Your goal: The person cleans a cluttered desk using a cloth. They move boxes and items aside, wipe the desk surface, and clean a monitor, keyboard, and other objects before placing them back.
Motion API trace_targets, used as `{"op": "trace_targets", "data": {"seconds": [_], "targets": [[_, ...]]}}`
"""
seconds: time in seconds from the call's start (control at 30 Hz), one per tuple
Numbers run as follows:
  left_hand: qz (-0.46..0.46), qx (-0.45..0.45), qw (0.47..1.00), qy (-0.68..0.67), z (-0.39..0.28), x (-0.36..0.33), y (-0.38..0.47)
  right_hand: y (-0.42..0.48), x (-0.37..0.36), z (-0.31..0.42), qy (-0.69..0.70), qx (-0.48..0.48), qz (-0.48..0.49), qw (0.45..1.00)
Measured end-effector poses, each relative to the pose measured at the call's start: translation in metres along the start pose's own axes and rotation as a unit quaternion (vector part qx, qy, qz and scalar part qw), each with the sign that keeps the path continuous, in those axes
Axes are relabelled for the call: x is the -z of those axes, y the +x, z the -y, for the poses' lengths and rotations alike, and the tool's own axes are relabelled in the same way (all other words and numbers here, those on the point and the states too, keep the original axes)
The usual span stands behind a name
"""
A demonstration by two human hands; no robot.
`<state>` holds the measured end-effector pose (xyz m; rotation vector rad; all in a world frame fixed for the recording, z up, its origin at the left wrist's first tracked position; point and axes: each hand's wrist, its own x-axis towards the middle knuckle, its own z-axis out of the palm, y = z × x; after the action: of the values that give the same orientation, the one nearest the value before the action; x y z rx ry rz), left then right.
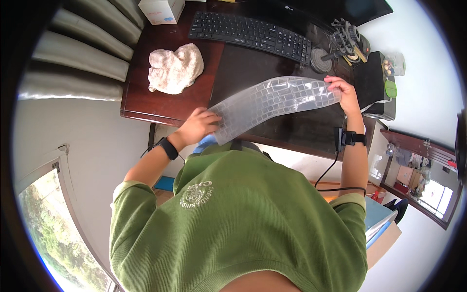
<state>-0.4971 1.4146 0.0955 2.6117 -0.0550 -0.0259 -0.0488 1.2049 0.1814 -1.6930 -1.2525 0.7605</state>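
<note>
A clear, flexible keyboard cover stretches between my two hands, bent in a gentle arc above the front of the desk. My left hand grips its left end, close to the desk's front edge. The right end is pinched in my right hand, fingers on top. Farther back lies a black keyboard with a number pad, apart from the cover. A crumpled whitish cloth rests on the reddish wood at the left.
A white box stands at the back left, and a black monitor at the back. Toward the right are a black stand-like device, a black box and a clear jar. Grey curtains hang beside the desk's left edge.
</note>
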Motion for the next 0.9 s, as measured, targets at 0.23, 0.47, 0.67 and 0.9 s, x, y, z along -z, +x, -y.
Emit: {"op": "trace_targets", "data": {"seconds": [0.23, 0.47, 0.67, 0.9], "targets": [[-0.158, -0.058, 0.974, 0.153, 0.046, 0.098, 0.023, -0.026, -0.007, -0.017, -0.115, 0.113, -0.079, 0.984], [-0.240, 0.112, 0.959, 0.102, 0.086, 0.112, 0.016, -0.073, -0.070, -0.030, -0.260, 0.023, -0.019, 0.965], [-0.242, 0.379, 0.881, 0.145, 0.123, 0.080, 0.010, -0.074, -0.096, -0.046, -0.358, -0.005, -0.015, 0.934], [-0.488, 0.350, 0.799, 0.032, 0.086, 0.147, 0.026, -0.056, -0.122, -0.076, -0.474, -0.080, 0.009, 0.877]]}}
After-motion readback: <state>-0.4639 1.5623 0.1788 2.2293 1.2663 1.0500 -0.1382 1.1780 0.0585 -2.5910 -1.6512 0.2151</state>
